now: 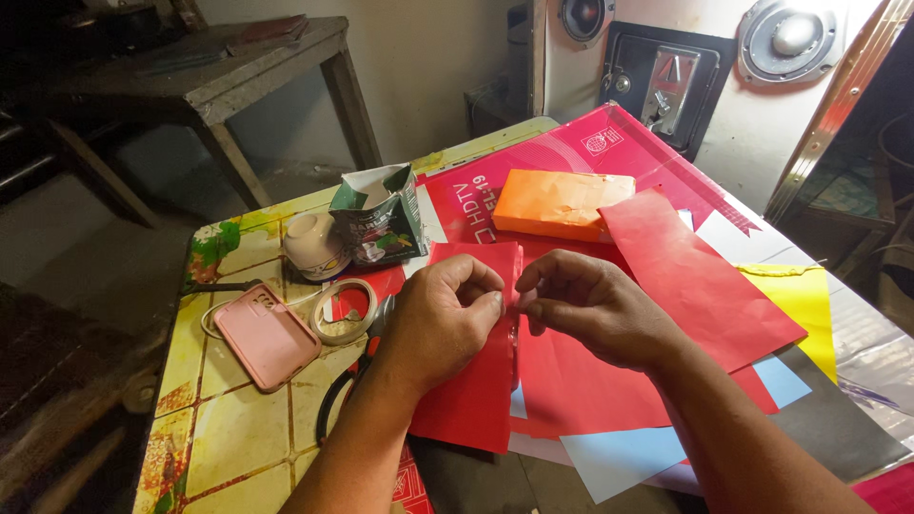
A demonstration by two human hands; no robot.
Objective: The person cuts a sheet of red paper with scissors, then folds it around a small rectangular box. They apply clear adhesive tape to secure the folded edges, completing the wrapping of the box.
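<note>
Scissors (347, 381) mostly hidden, perhaps black-handled.

Counted on the desk (238, 428): one pink phone (267, 335), one tape roll (345, 310), one pair of scissors (345, 381), one white cup (314, 246), one torn green carton (381, 217), one orange packet (560, 203). Paper sheets: at least three red (700, 281), two light blue (619, 462) (partly covered), one yellow (804, 300).

both hands pinched together at centre

left hand (443, 319) knuckles up, fingers curled, thumb and forefinger pressed tip to tip. right hand (590, 309) just beside, likewise curled, fingertips (529, 309) pinched and nearly touching those of the left. bare forearms reaching in from the lower edge, angled toward each other, wrists slightly bent.
</note>
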